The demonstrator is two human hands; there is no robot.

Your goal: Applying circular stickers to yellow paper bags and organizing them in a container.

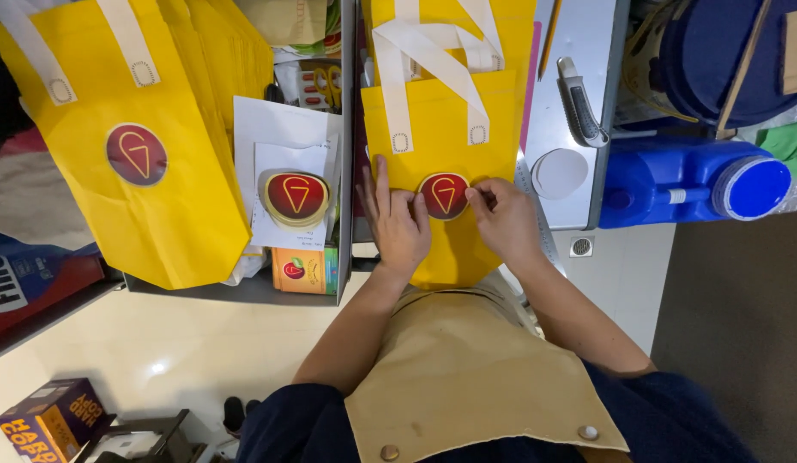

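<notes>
The round red sticker (443, 195) lies on the yellow tote bag (454, 120) at the worktop's (579, 103) near edge, straight ahead at twelve o'clock; the left hand (397, 225) rests flat at its nine o'clock side, fingers spread and holding nothing; the right hand (504, 216) pinches the sticker's three o'clock rim between its fingertips (474, 195). The sticker looks thin, light and limp, likely tacky beneath, so best handled by its rim; the bag seems soft fabric that creases unless pinned flat. A stack of stickers (295, 199) sits at ten o'clock; a utility knife (579, 103) at one o'clock.
</notes>
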